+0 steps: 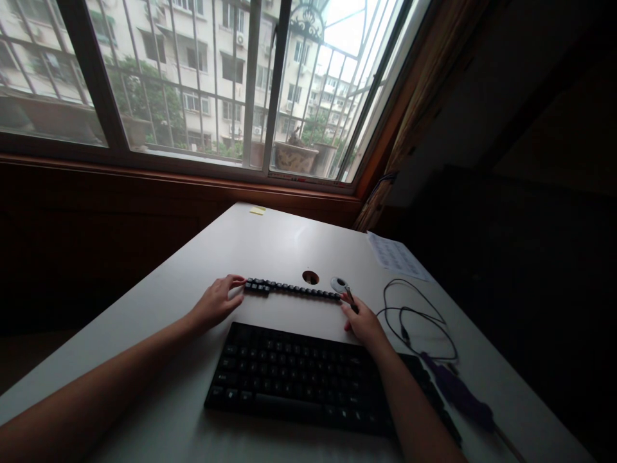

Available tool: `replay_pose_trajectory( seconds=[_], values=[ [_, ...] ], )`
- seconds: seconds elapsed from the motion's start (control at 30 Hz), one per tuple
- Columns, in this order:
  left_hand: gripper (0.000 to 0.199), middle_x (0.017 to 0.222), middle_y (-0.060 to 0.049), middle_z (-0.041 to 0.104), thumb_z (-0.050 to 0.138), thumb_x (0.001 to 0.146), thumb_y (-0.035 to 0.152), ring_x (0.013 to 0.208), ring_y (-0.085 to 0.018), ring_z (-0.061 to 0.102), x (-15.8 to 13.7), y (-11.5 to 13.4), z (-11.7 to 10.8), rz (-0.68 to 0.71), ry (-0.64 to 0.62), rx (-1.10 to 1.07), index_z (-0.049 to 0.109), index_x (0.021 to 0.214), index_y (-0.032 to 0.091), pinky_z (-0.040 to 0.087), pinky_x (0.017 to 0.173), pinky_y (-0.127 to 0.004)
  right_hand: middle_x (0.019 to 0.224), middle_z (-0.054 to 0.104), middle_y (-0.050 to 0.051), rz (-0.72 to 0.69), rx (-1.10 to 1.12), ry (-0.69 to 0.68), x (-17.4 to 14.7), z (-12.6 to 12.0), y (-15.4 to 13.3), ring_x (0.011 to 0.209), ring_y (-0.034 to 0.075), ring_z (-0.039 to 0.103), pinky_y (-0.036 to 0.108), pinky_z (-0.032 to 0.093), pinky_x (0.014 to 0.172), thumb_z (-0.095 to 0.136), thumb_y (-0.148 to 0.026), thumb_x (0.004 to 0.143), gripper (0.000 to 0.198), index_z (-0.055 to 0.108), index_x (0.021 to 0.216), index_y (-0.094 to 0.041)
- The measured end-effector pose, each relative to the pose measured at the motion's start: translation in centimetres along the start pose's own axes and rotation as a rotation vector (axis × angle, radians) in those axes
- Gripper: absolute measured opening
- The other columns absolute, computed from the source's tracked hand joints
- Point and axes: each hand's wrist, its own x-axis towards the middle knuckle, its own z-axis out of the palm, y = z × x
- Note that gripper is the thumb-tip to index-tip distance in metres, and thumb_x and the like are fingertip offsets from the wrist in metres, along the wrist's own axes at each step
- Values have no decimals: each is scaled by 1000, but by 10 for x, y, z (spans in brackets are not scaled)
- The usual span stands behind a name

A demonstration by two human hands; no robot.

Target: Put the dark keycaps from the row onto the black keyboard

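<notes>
A long row of black keycaps (301,290) lies on the white table, doubled into two rows at its left end. My left hand (218,301) is at that left end, thumb and fingers apart, fingertips against or very near the outer keycaps. At the other end is my right hand (365,323), its fingertips close to the last keycap. A slim tool with a dark end (351,301) is held in the right hand; its kind is unclear. Below both hands sits a black keyboard (294,379), its right part covered by my right forearm.
Beyond the keycaps are a round cable hole (311,278) and a small white round object (339,283). To the right lie a looped black cable (419,313), a purple duster-like thing (456,389) and a printed sheet (398,255). A yellow note (257,210) sits near the window.
</notes>
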Motion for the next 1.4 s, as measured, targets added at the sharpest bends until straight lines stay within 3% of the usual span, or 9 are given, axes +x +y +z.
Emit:
replay_pose_trajectory(
  seconds=[0.33,0.4,0.57,0.67,0.93,1.27,1.4],
  values=[
    [44,128,-10,62,53,85,30,123,-30,50,-2,2,0,44,33,98,55,127,20,41,105,-47,115,69,6,-7,43,20,-2,-1,-4,46,9,58,28,48,63,50,-34,85,44,58,126,-20],
    [44,130,-10,61,53,86,30,125,-30,48,-3,2,0,85,44,127,55,129,20,40,107,-47,108,71,6,-5,40,22,-4,-2,-7,47,10,58,28,48,64,50,-33,85,44,58,127,-19],
    [39,134,-7,59,51,91,31,124,-29,47,-3,1,1,184,65,182,56,128,22,37,108,-47,67,66,-1,15,-16,24,-8,-3,-14,49,14,58,27,44,60,49,-34,86,48,57,131,-17],
    [38,136,-6,58,49,94,32,127,-29,45,-1,1,1,222,47,227,56,130,24,36,109,-48,60,61,-3,9,-36,30,-9,-4,-16,48,15,57,27,43,58,48,-34,87,49,57,131,-16],
    [37,135,-7,58,47,97,32,130,-30,39,4,9,-4,336,21,315,57,131,23,34,111,-50,68,65,-1,-40,-1,35,-8,-3,-10,49,14,58,27,46,62,48,-36,86,49,58,130,-15],
    [37,138,-8,54,51,95,34,135,-34,33,19,30,-3,370,-31,420,61,129,28,35,108,-53,73,68,1,-41,-8,27,-10,-2,-9,50,14,61,26,46,59,47,-35,87,48,57,130,-16],
    [34,137,-7,54,53,93,36,135,-35,33,27,31,1,363,-18,403,65,124,29,35,108,-53,85,71,3,-76,3,35,-9,-1,-6,49,13,60,27,48,60,47,-35,86,47,58,129,-17]
  ],
)
